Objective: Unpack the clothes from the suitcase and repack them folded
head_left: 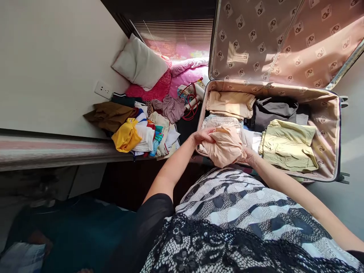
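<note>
A peach-pink piece of clothing (224, 147), loosely bunched, is held between my two hands over the near left part of an open suitcase (327, 132). My left hand (205, 135) grips its upper left side, fingers partly under the cloth. On the lower right side, my right hand (248, 155) has hold of it, with most fingers hidden. Inside the suitcase lie folded clothes: a tan garment (230, 103) at the back left, dark grey clothing (274, 113) at the back right, a yellow-green garment (290, 144) at the front right, and pale clothes (220, 120) beside the peach-pink piece.
The patterned suitcase lid (261, 41) stands raised behind. Left of the suitcase is a pile of clothes with a yellow garment (127, 135), a brown one (110, 118) and a mauve one (172, 108). A pillow (140, 62) leans by the wall, below which sits a socket (103, 90).
</note>
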Tool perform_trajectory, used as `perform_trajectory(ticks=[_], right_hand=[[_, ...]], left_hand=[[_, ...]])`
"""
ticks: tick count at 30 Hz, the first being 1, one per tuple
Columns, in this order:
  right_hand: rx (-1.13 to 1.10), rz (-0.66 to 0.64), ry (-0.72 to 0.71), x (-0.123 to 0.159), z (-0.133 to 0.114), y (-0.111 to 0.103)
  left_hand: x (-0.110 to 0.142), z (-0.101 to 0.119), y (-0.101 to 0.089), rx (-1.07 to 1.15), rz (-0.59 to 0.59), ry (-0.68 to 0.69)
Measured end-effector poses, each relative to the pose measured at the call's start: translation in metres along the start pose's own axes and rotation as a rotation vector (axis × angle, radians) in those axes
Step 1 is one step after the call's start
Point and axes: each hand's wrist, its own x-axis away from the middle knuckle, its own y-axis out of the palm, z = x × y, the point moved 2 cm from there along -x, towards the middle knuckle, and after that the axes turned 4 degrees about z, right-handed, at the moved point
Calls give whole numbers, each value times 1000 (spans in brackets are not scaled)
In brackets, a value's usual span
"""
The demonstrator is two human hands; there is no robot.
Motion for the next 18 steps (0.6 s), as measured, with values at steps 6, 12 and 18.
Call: perform_trajectory(ticks=[6,12,18], right_hand=[[595,178,-7,-9,-7,-28],[1499,426,-261,-2,-6,-19],[1669,115,-292,-33,37,-32]], left_hand=[[-16,26,-28,-1069,262,-138],[-33,-26,31,-1514,440,-86],[-61,-96,20,-1265,421,-292]])
